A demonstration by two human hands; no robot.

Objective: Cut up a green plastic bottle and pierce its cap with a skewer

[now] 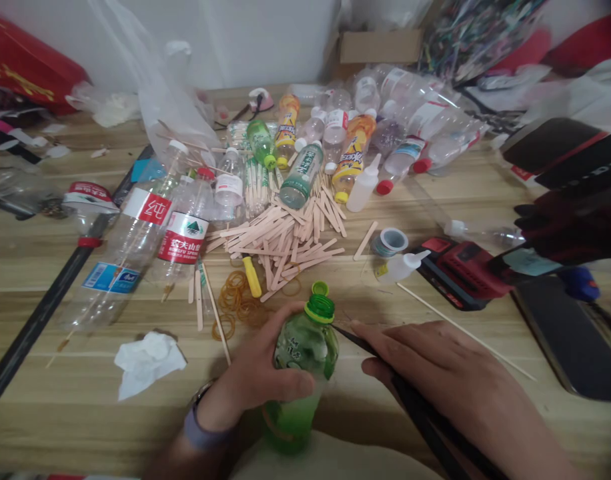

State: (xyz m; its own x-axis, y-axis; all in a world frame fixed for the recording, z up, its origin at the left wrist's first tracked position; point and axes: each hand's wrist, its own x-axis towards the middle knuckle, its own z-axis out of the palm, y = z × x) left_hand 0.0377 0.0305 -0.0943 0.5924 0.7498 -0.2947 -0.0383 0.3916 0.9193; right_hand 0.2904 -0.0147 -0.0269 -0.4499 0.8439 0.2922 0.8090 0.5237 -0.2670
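A green plastic bottle (pixel 305 360) stands close to my body, its neck open and a green cap (pixel 320 289) beside the mouth. Fingers and thumb of my left hand (pixel 265 373) wrap around its upper body. My right hand (pixel 435 373) is closed on a dark, slender tool (pixel 403 393), whose thin tip touches or nearly touches the bottle just under the neck ring. Whether the tool is a knife or tweezers cannot be made out. A crumpled white tissue (pixel 149 363) lies left of my left hand.
Wooden sticks (pixel 290 240), rubber bands (pixel 238 293) and a yellow-handled tool (pixel 252 277) lie ahead. Bottles (pixel 305 173) crowd the back and left. To the right are a glue bottle (pixel 400 267), a red-black power tool (pixel 463 270) and a phone (pixel 570 340).
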